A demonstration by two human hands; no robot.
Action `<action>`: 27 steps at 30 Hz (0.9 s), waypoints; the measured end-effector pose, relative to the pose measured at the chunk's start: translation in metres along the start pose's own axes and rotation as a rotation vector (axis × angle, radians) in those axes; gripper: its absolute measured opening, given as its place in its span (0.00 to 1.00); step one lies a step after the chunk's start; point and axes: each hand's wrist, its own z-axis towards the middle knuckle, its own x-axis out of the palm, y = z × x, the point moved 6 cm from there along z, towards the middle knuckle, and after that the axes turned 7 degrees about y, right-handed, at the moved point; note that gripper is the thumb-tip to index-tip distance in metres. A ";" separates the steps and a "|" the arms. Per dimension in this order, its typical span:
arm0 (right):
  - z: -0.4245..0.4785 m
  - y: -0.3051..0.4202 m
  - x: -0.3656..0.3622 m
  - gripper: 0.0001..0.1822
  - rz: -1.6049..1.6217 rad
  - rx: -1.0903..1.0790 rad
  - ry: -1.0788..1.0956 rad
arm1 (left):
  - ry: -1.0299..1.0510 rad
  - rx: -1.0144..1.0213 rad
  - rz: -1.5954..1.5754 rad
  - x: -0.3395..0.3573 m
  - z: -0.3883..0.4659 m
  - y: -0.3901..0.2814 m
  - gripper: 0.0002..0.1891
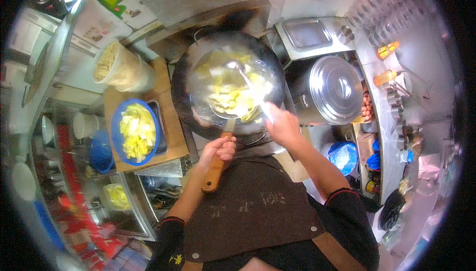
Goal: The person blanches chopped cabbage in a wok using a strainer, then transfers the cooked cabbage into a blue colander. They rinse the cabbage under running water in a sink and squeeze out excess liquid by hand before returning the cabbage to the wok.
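Observation:
A large black wok point(181, 85) stands before me, with chopped yellow-green cabbage point(232, 101) in hazy liquid inside it. My left hand point(220, 149) grips a wooden handle point(212, 179). That handle leads to a round metal utensil under the cabbage, probably a strainer; the leaves hide most of it. In my right hand point(283, 125) is the pale shaft of a metal ladle point(254, 85). Its bowl is over the cabbage, near the middle of the wok. Steam and blur soften the wok's contents.
Left of the wok, a wooden board point(171, 137) bears a blue basket point(115, 137) of cut cabbage and a tall white tub point(128, 73). To the right stand a lidded steel pot point(336, 90), a metal tray point(306, 33) and eggs point(367, 106). A shelf point(383, 152) runs along the right.

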 end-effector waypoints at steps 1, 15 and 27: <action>0.020 -0.003 -0.002 0.24 -0.031 -0.007 -0.027 | 0.002 0.028 -0.044 0.000 0.004 0.000 0.14; 0.063 0.028 0.037 0.15 -0.056 -0.072 0.142 | -0.278 0.258 0.210 0.027 0.036 -0.035 0.11; -0.022 0.023 0.001 0.26 0.037 -0.032 -0.072 | -0.116 0.126 0.502 0.008 -0.002 -0.040 0.07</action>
